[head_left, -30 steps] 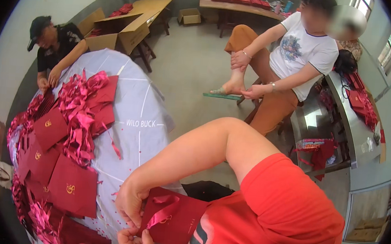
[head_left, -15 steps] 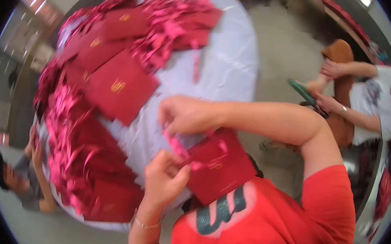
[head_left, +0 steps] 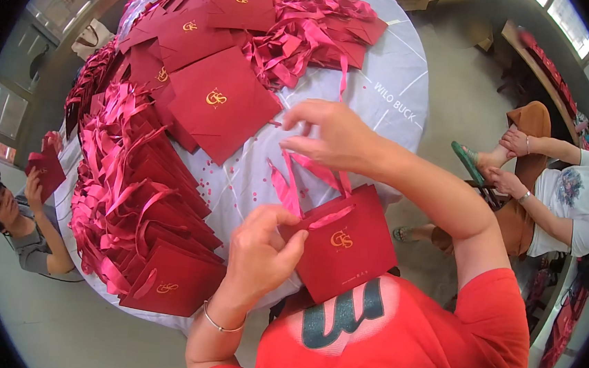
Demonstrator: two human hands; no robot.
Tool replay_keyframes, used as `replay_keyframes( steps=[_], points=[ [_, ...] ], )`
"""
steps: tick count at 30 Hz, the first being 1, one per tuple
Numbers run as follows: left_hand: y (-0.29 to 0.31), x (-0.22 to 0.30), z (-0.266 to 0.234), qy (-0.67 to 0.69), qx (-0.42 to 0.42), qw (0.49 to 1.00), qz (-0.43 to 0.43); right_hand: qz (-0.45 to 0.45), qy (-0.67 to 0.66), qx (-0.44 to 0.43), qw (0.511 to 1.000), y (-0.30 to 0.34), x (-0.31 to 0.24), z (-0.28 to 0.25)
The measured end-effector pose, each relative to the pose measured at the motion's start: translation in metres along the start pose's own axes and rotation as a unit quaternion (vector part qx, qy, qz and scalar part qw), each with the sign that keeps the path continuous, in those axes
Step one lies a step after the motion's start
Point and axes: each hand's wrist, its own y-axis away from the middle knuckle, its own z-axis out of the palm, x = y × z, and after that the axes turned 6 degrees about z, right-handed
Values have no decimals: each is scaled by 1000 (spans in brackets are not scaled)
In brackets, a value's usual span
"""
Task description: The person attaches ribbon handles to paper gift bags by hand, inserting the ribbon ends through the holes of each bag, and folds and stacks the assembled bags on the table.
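A dark red paper gift bag (head_left: pixel 347 257) with a gold emblem and pink ribbon handles (head_left: pixel 319 175) rests close to my body at the table's near edge. My left hand (head_left: pixel 261 250) is closed at the bag's upper left corner, thumb and index finger pinching where a ribbon comes out. Just above the raised ribbon loop is my right hand (head_left: pixel 329 135), thumb and fingers parted, with nothing visible gripped between them. A second pink ribbon lies low across the front of the bag.
A round table with a whitish cloth (head_left: pixel 393 67) carries flat red bags (head_left: pixel 221 102), a long row of ribboned bags (head_left: pixel 148 193) and pink confetti bits (head_left: pixel 255 196). At left a person (head_left: pixel 28 225) holds a red bag; another person (head_left: pixel 551 176) sits at right, hands on one foot.
My right hand has lifted away from the ribbon and its fingers have parted. My left hand stays at the bag's corner. The person at left has raised a red bag.
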Motion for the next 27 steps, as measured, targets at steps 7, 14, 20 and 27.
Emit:
replay_keyframes(
  steps=[7, 14, 20, 27],
  points=[
    [0, -3, -18, -1, -38, 991, -130, 243, -68, -38, 967, 82, -18, -50],
    [-2, -7, 4, 161, -41, 975, -147, 289, -227, -81, 927, 99, -4, -38],
    [-1, -15, 6, 248, -28, 954, -168, 325, -273, -136, 895, 91, -9, -45],
    [-1, -8, 1, 326, -7, 929, -178, 296, -265, -155, 904, 101, -10, -44]
  ],
)
